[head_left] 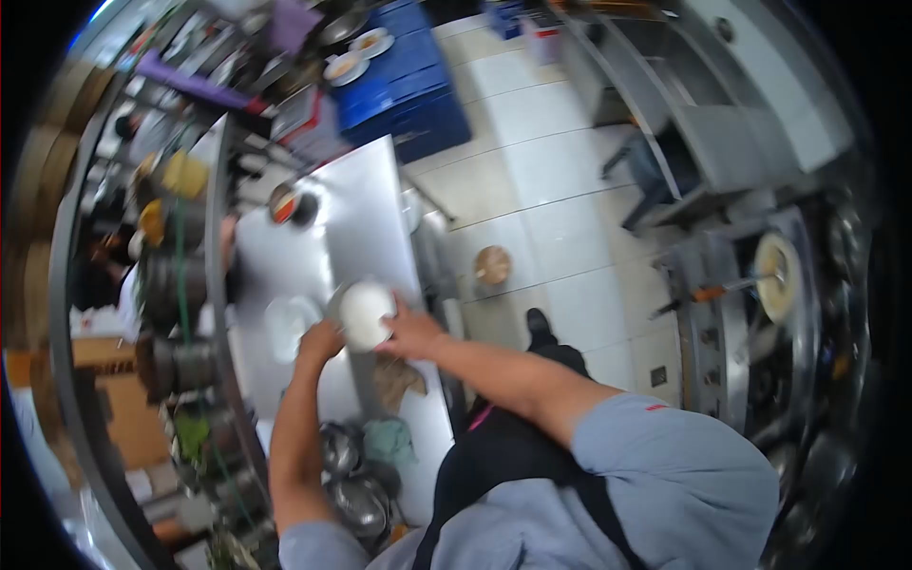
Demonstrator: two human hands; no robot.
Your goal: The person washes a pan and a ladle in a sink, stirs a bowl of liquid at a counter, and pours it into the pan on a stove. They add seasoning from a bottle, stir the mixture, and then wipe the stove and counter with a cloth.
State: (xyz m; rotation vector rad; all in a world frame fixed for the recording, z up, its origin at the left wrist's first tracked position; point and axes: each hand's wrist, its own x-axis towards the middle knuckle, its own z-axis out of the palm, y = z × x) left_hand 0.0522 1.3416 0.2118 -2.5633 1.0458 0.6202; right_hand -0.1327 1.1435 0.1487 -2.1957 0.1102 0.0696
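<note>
A round bowl (367,313) with white contents is between my two hands over the steel table. My right hand (412,332) grips its right side, fingers at the rim. On the lower left, my left hand (323,340) has its fingers closed at the bowl's edge, somewhat blurred. Just left of that hand stands a pale, translucent bowl (291,323). A brown cloth (399,382) lies on the table below the bowl, close to my body.
Metal bowls (359,503) and a green cloth (388,441) sit at the table's near end. A container with red contents (283,203) stands farther back. Blue bins (404,95) are beyond the table; a stove (731,323) with a pan (778,275) is at right.
</note>
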